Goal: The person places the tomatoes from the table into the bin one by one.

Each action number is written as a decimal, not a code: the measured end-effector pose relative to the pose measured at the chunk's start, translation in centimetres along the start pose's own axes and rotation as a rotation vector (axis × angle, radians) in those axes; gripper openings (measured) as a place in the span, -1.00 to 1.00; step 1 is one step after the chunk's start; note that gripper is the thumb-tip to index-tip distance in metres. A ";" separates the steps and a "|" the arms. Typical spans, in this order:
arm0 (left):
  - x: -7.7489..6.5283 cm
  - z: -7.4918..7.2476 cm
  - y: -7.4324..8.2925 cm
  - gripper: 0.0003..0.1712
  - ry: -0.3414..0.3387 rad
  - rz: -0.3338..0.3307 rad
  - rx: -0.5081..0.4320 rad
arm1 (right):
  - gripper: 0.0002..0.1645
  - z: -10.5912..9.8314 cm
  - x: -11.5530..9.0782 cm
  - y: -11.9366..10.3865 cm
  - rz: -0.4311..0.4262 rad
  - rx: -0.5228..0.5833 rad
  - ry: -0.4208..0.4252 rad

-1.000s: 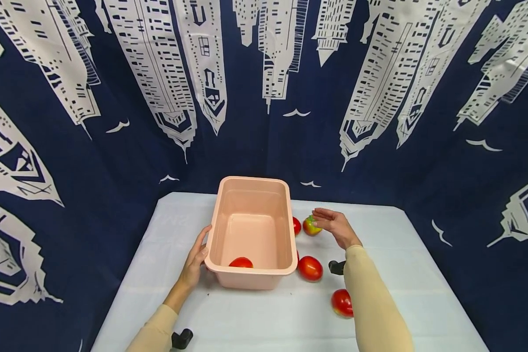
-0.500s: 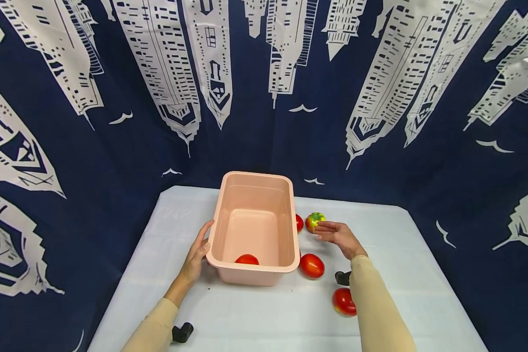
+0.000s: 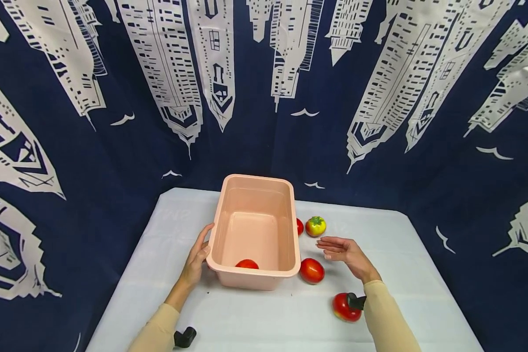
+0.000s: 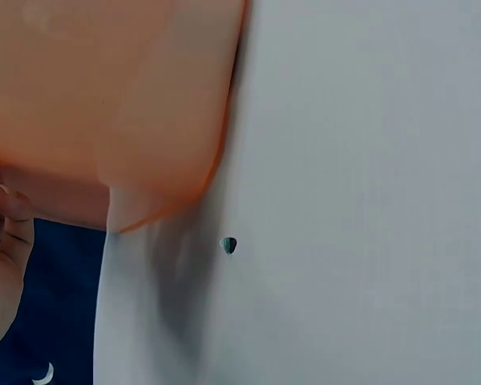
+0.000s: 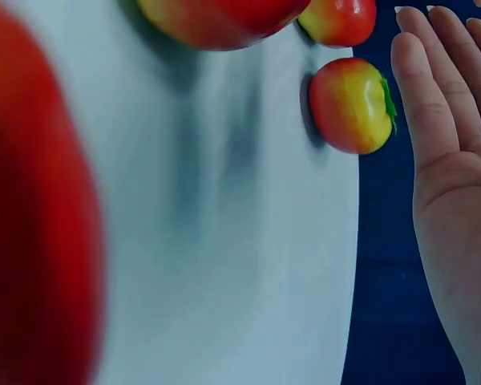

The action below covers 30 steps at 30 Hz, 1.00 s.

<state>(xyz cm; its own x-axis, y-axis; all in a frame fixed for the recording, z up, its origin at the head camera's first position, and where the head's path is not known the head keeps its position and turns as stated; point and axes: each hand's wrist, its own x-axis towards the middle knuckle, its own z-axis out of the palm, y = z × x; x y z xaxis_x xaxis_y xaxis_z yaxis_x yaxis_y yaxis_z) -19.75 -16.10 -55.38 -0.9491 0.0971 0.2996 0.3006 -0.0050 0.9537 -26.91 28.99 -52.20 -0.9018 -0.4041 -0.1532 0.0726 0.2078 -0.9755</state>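
My left hand holds the left side of a peach plastic bin, its fingers along the outer wall under the rim. In the left wrist view the thumb lies close against the bin. Inside, near the front wall, sits a red tomato, partly hidden by the rim. My right hand hovers with straight fingers right of the bin and holds nothing. Nearest to it are a red tomato beside the bin and a yellow-green-topped tomato farther back.
Another tomato is half hidden behind the bin's right wall. One more tomato lies at the front right, partly covered by the black wrist camera. A white cloth covers the table, and a navy printed curtain hangs behind.
My right hand has drawn back from the yellow-green-topped tomato, toward the front and right, uncovering it. My left hand and the bin stay in place, while the head view has shifted slightly.
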 end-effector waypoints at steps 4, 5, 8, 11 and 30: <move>-0.6 0.0 0.0 -0.28 0.029 0.000 0.011 | -0.36 0.0 -1.3 1.1 -0.056 0.034 -0.012; -0.7 -0.1 0.1 -0.28 0.039 0.002 0.011 | -0.35 -0.1 -1.7 1.4 -0.071 0.041 -0.016; -0.8 -0.1 0.0 -0.28 0.040 0.013 0.002 | -0.32 -0.4 -3.0 2.3 -0.108 0.102 -0.018; -0.6 0.0 -0.2 -0.28 0.016 0.015 -0.004 | -0.33 -0.9 -4.6 3.3 -0.127 0.148 -0.023; -0.2 0.0 -0.1 -0.29 0.014 0.002 0.006 | -0.27 -2.4 -9.9 7.3 0.013 0.297 -0.279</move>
<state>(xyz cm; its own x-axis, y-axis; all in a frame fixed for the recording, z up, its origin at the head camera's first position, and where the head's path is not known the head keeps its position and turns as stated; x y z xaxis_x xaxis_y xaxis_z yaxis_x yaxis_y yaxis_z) -19.61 -16.11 -55.52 -0.9497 0.0830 0.3020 0.3030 0.0005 0.9530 -18.54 36.65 -57.40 -0.7528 -0.6377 -0.1629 0.2401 -0.0357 -0.9701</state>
